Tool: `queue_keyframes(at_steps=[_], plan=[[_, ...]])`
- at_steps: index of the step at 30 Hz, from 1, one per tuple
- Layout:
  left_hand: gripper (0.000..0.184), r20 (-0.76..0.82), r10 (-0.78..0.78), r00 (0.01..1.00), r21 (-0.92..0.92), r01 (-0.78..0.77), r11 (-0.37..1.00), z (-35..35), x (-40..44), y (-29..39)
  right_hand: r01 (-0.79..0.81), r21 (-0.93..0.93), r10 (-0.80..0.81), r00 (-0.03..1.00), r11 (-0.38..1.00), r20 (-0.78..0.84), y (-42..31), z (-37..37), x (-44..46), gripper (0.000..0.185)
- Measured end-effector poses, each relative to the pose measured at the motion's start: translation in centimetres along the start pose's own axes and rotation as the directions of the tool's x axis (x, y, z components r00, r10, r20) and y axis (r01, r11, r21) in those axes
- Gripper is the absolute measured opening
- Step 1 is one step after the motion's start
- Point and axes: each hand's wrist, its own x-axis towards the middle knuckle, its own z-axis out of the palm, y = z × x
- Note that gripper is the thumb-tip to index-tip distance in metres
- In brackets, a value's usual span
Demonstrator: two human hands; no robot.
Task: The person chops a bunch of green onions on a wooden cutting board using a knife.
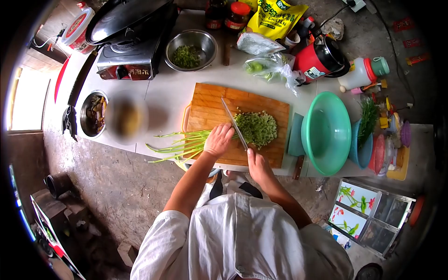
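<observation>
My left hand (219,140) is closed on a bunch of long green scallions (179,142), pressing them to the wooden cutting board (210,100). Their thin ends trail off the board's left side. In my right hand (259,167) is the handle of a kitchen knife, its narrow blade (233,120) slanting up and left over the board, close beside my left fingertips. A heap of finely chopped scallions (256,128) lies right of the blade. The knife handle is mostly hidden by my fingers.
A green basin (326,133) and a blue bowl (361,149) stand right of the board. Behind it are a steel bowl of chopped greens (191,50) and a gas stove (128,60) with a black wok (128,21). A second knife's handle (298,167) lies near the front edge.
</observation>
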Motion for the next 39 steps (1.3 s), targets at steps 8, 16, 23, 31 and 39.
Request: queue_keyframes(at_steps=[8,16,23,31,39], plan=[[0.023,-0.011,-0.021,1.0,-0.017,0.021,1.0,0.7,0.0,-0.2,-0.082,-0.163,0.092,0.994,0.983,0.053,-1.3,0.4,0.8,0.047],[0.023,-0.043,-0.039,0.998,-0.081,0.035,0.996,0.8,-0.1,-0.4,-0.095,-0.016,0.095,0.995,0.995,-0.019,-0.3,1.0,2.6,0.059],[0.019,-0.028,-0.069,0.997,-0.129,0.065,0.989,0.3,-0.1,-0.2,-0.139,-0.067,0.143,0.987,0.988,0.068,-1.3,0.0,1.1,0.064],[0.021,-0.036,-0.068,0.997,-0.148,0.062,0.987,0.9,-0.2,-0.5,-0.147,-0.05,0.146,0.989,0.988,-0.021,-1.0,1.9,3.0,0.068],[0.021,-0.018,-0.102,0.995,-0.151,0.098,0.984,1.2,-0.4,-0.5,-0.153,-0.072,0.157,0.986,0.986,0.054,-1.4,0.7,1.6,0.07]])
